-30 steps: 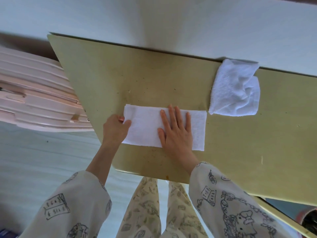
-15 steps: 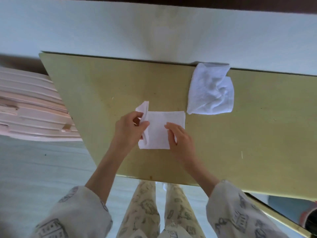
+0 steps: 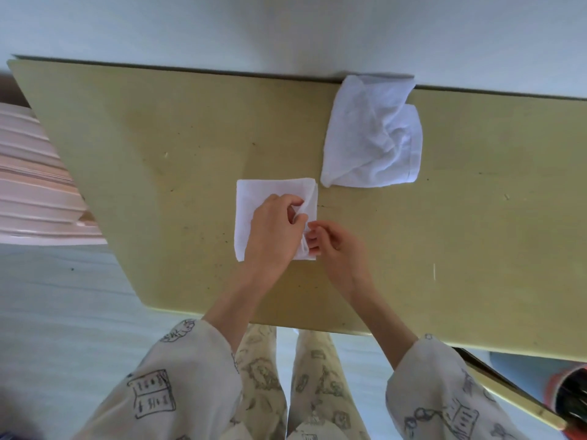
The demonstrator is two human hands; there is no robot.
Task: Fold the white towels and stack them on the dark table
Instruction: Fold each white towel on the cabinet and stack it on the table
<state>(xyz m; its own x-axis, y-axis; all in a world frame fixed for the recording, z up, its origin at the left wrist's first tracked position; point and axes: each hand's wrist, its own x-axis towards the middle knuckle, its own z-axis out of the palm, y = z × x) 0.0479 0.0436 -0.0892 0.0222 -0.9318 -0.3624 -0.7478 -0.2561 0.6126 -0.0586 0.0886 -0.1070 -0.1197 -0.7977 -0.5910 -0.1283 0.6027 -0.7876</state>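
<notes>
A small white towel (image 3: 263,192), folded into a square, lies flat in the middle of the olive-yellow table (image 3: 158,138). My left hand (image 3: 273,233) rests on top of it, and its fingers pinch the folded layer at the towel's right edge. My right hand (image 3: 340,249) sits just to the right with its fingers curled against the lower right edge, holding the layers there. A second white towel (image 3: 371,134) lies crumpled and loosely bunched at the table's back edge, up and to the right, a short gap from the folded one.
A white wall (image 3: 286,27) runs right behind the table. A pink ribbed object (image 3: 35,185) stands off the table's left side. The table's front edge is at my legs. A dark and orange object (image 3: 571,404) sits low at the right.
My left hand carried the towel's left end over to the right, turning the long strip into a square. My right hand slid off the top to the right edge.
</notes>
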